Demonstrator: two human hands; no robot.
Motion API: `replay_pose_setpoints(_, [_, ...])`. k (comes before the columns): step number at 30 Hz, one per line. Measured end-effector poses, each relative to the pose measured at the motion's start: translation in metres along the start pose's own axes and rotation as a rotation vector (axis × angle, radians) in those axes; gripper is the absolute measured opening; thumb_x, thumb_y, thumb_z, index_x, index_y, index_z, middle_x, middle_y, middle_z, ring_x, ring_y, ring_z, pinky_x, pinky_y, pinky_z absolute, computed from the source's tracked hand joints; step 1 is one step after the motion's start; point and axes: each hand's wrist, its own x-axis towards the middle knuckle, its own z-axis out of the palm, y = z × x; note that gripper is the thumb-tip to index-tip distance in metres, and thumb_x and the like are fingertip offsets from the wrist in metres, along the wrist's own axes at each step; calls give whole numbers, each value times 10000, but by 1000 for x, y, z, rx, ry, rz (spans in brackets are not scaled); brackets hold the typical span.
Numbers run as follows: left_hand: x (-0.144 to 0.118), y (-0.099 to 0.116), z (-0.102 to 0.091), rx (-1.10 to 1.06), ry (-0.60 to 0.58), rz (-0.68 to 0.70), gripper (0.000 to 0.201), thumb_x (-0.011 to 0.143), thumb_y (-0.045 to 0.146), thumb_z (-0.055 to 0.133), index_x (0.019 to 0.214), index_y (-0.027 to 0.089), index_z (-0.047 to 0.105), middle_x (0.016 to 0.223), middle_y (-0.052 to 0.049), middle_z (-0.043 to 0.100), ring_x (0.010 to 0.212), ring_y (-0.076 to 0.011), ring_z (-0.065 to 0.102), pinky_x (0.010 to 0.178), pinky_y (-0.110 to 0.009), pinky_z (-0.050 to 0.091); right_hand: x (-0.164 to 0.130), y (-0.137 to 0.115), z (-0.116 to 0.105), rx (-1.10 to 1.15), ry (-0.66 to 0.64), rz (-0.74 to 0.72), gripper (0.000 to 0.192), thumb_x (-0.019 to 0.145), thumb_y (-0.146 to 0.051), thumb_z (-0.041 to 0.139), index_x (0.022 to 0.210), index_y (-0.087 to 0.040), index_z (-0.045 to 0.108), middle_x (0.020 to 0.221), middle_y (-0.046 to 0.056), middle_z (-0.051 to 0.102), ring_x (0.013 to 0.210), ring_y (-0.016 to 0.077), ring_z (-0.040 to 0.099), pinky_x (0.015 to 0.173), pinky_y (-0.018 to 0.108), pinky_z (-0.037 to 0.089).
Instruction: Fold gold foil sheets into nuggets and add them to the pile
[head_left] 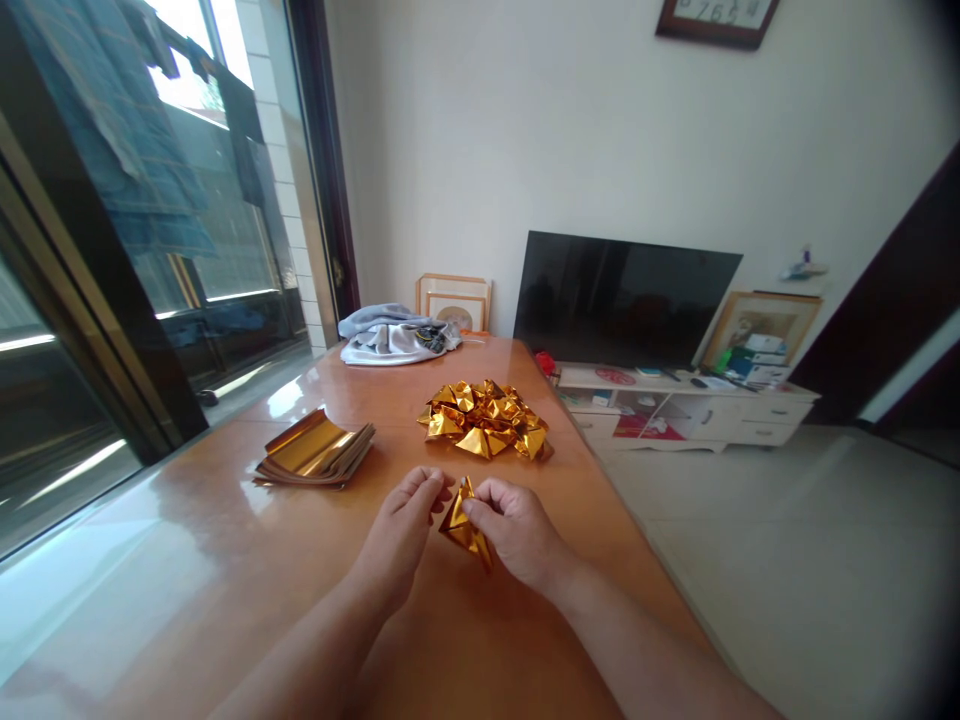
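Hands (461, 525) between foil stack (315, 450), folded pile (486, 418)

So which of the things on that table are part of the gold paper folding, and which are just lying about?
Part of the folding:
- gold foil piece, pinched between left hand and right hand
- pile of folded gold pieces
- stack of flat gold sheets

Just lying about:
- grey cloth bundle at the far end of the table
- television
- framed pictures

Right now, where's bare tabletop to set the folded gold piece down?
Bare orange wooden table left of the left hand, below the flat gold foil sheet stack; also between that stack and the grey cloth bundle. Crowded ahead: the pile of folded gold foil pieces.
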Motion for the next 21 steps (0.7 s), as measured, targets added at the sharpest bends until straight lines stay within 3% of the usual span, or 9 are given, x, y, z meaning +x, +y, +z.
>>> replay_pose_setpoints(6, [-6,3,4,-127,-175,-85,289,819,436,740,840,170,628,714,22,560,654,-120,501,608,-224,385,-1,-1,-2,112,-59,24,280,906,-425,649,800,-170,605,745,-9,567,678,127,491,618,248,418])
replay_pose_setpoints(11, [-5,3,1,-137,-160,-83,200,828,345,716,836,166,627,690,32,541,626,-105,463,597,-217,372,-2,-1,-3,120,-84,43,282,893,-418,666,777,-174,586,718,-19,543,651,118,461,594,239,394])
replay_pose_setpoints(17, [1,1,-10,-123,-228,-92,163,857,313,664,815,155,657,707,9,563,652,-112,459,612,-229,369,-3,-5,-5,143,-145,72,234,876,-366,667,769,-175,584,705,-26,534,635,109,441,595,230,386])
replay_pose_setpoints(21, [0,4,-9,-113,-169,-58,99,825,269,677,833,173,657,712,29,568,642,-106,465,616,-226,380,-2,-4,-5,122,-121,59,262,873,-405,667,773,-174,592,706,-23,551,630,111,457,595,232,400])
